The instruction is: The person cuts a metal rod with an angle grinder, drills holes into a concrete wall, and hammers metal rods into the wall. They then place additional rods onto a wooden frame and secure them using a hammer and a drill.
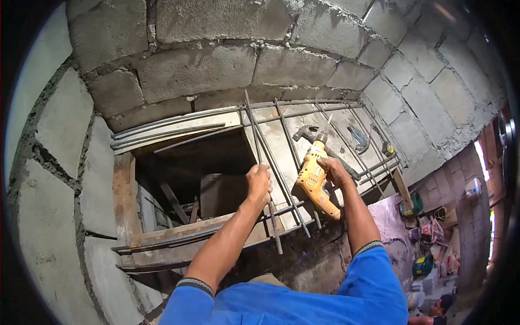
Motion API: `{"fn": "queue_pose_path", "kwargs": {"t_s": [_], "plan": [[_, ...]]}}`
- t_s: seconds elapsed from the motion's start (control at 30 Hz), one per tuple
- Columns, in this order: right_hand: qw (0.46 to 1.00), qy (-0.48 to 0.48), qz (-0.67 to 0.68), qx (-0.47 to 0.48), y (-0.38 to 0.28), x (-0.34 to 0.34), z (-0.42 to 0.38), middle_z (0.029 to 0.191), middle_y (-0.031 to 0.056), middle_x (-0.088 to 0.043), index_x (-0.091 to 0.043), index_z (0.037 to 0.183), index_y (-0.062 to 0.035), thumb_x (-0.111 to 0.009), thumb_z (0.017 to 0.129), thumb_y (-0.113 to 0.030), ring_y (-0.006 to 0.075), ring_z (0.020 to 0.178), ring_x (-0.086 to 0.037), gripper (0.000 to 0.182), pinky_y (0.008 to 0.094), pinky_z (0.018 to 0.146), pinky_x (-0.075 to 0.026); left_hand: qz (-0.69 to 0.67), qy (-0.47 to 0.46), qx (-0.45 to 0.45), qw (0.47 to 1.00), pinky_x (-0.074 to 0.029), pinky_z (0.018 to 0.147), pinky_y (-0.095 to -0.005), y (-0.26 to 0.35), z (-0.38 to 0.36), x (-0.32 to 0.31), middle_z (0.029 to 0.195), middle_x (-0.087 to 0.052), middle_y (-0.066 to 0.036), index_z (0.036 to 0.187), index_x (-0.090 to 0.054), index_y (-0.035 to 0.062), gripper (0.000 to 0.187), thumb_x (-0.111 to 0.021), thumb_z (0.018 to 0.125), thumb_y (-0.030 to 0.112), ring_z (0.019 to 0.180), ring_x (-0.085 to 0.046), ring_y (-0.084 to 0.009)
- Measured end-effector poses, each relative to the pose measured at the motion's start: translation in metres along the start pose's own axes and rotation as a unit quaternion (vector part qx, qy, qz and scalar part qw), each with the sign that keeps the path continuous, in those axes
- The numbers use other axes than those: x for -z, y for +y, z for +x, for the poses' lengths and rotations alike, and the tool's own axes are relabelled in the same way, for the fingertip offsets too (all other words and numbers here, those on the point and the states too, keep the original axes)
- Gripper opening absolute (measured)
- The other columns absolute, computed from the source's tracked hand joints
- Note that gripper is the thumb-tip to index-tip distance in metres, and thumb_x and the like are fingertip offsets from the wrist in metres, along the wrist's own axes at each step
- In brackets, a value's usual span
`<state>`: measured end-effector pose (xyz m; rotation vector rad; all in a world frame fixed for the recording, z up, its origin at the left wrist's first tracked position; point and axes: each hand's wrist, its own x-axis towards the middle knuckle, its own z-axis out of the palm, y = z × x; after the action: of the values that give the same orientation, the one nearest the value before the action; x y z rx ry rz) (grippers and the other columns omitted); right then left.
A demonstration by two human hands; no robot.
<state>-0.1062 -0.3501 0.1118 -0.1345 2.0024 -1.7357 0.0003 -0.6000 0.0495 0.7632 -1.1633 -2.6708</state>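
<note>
My left hand is closed around a ribbed steel bar that lies across the long bars beside the opening. On the right, my right hand touches the side of a yellow power drill, its fingers partly hidden behind the tool. The drill's bit points up and away from me, and its handle reaches toward my right forearm. A hammer lies under and beyond the drill on the boards. Several crossing bars rest on the light panel around it.
A dark opening with a wooden frame is at the left. Block walls surround the work. A clear bag and a tape measure lie at the right. Below right are green buckets, bags and part of another person.
</note>
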Motion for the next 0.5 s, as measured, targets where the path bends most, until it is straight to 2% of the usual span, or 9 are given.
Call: {"fn": "queue_pose_path", "kwargs": {"t_s": [0.03, 0.07, 0.13, 0.2, 0.4, 0.47, 0.5], "plan": [[0.998, -0.002, -0.053, -0.015, 0.011, 0.016, 0.013, 0.090, 0.0047, -0.069, -0.065, 0.108, -0.0002, -0.067, 0.090, -0.030, 0.0138, 0.074, -0.066, 0.035, 0.0269, 0.065, -0.053, -0.066, -0.032, 0.001, 0.997, -0.028, 0.038, -0.0241, 0.008, -0.008, -0.004, 0.067, -0.046, 0.002, 0.099, -0.058, 0.0033, 0.020, -0.058, 0.096, 0.023, 0.047, -0.037, -0.0066], [0.998, -0.003, -0.054, -0.015, 0.019, 0.016, 0.022, 0.090, 0.0047, -0.069, -0.065, 0.108, -0.0002, -0.067, 0.090, -0.030, 0.0138, 0.074, -0.066, 0.035, 0.0269, 0.065, -0.053, -0.067, -0.031, 0.001, 0.997, -0.028, 0.038, -0.0241, 0.020, -0.017, -0.006, 0.067, -0.046, 0.002, 0.099, -0.058, 0.0033, 0.020, -0.058, 0.096, 0.023, 0.047, -0.037, -0.0066], [0.997, -0.021, 0.072, 0.006, 0.030, 0.013, 0.032, 0.090, 0.0037, -0.069, -0.064, 0.109, -0.0009, -0.065, 0.092, -0.033, 0.0135, 0.073, -0.066, 0.036, 0.0272, 0.065, -0.053, -0.087, -0.059, 0.034, 0.994, -0.030, 0.040, -0.0235, 0.047, -0.036, -0.001, 0.070, -0.046, 0.002, 0.106, -0.057, 0.0024, 0.022, -0.057, 0.098, 0.023, 0.049, -0.038, -0.0062], [0.999, -0.007, 0.050, -0.009, 0.031, 0.011, 0.036, 0.089, 0.0032, -0.069, -0.064, 0.109, -0.0017, -0.063, 0.093, -0.035, 0.0130, 0.072, -0.066, 0.037, 0.0270, 0.065, -0.053, -0.100, -0.075, 0.047, 0.991, -0.031, 0.041, -0.0229, 0.073, -0.058, 0.013, 0.070, -0.047, 0.002, 0.107, -0.057, 0.0019, 0.021, -0.056, 0.099, 0.022, 0.050, -0.039, -0.0061], [0.998, -0.002, 0.047, -0.047, 0.034, 0.004, 0.045, 0.087, 0.0021, -0.068, -0.066, 0.107, -0.0044, -0.058, 0.095, -0.042, 0.0121, 0.069, -0.065, 0.041, 0.0286, 0.061, -0.051, 0.001, -0.068, 0.025, 0.997, -0.030, 0.040, -0.0193, 0.128, -0.112, 0.074, 0.069, -0.046, 0.003, 0.109, -0.057, 0.0027, 0.025, -0.058, 0.099, 0.025, 0.050, -0.039, -0.0037], [0.997, 0.050, -0.041, -0.030, 0.053, 0.022, 0.064, 0.089, 0.0032, -0.069, -0.068, 0.104, -0.0029, -0.056, 0.095, -0.046, 0.0124, 0.070, -0.064, 0.046, 0.0300, 0.062, -0.050, 0.058, -0.035, 0.015, 0.998, -0.030, 0.040, -0.0179, 0.141, -0.127, 0.094, 0.071, -0.048, 0.002, 0.110, -0.059, 0.0022, 0.027, -0.059, 0.098, 0.026, 0.051, -0.039, -0.0030], [0.996, 0.045, -0.048, -0.061, 0.052, 0.024, 0.067, 0.089, 0.0028, -0.068, -0.069, 0.103, -0.0018, -0.055, 0.096, -0.048, 0.0128, 0.071, -0.063, 0.049, 0.0312, 0.064, -0.050, 0.075, -0.024, 0.005, 0.997, -0.031, 0.040, -0.0174, 0.144, -0.134, 0.105, 0.072, -0.048, 0.002, 0.110, -0.059, 0.0023, 0.027, -0.058, 0.098, 0.027, 0.051, -0.039, -0.0028]]}}
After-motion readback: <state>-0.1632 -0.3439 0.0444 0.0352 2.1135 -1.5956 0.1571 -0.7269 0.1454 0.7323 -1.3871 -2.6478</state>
